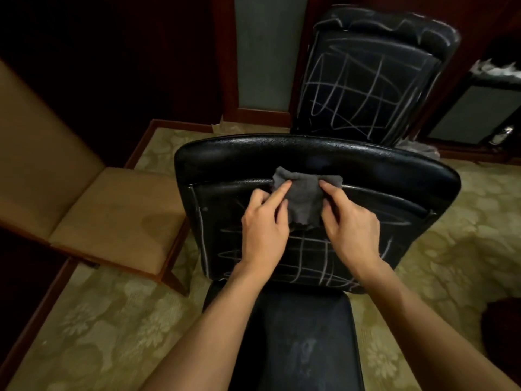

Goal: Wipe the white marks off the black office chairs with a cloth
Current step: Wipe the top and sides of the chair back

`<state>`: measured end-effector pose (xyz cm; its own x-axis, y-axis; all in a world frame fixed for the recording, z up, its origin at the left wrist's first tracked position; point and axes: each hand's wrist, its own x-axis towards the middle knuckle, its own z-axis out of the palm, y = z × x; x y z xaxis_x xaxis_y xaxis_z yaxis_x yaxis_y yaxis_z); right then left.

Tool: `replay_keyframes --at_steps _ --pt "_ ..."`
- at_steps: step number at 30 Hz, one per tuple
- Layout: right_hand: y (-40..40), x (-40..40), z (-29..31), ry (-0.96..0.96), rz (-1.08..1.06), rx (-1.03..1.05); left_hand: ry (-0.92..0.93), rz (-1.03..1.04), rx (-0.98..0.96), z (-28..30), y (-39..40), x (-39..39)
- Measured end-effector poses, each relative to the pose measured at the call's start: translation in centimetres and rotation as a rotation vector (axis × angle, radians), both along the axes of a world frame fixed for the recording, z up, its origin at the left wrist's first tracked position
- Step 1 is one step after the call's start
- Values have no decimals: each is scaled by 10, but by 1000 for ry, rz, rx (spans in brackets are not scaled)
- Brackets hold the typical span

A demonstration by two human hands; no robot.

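A black office chair (366, 176) stands right in front of me, its backrest crossed by white scribbled lines on the lower panel. A grey cloth (304, 193) lies against the upper part of that backrest. My left hand (265, 221) holds the cloth's left side, index finger stretched out on it and the other fingers curled. My right hand (349, 221) holds its right side the same way. A second black office chair (366, 88) stands behind, its backrest covered in white marks. The near chair's seat (298, 340) shows faint pale smudges.
A tan upholstered wooden chair (93, 210) stands to the left, close to the near chair. A patterned green-gold carpet (107, 328) covers the floor. Dark wood panelling and a grey panel (267, 52) form the wall behind. A dark cabinet (479, 108) stands at the far right.
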<state>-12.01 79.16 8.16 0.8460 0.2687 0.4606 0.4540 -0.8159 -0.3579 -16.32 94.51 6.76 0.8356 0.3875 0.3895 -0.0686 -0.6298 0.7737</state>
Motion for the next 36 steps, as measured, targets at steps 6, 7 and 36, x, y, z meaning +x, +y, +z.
replay_keyframes --at_steps 6,7,36 --pt "57 -4 12 103 70 148 100 50 -296 20 30 -9" --pt "65 -4 16 117 96 189 121 49 -420 25 36 -11" --pt "123 -43 -64 150 -6 0 112 279 118 -62 90 -45"
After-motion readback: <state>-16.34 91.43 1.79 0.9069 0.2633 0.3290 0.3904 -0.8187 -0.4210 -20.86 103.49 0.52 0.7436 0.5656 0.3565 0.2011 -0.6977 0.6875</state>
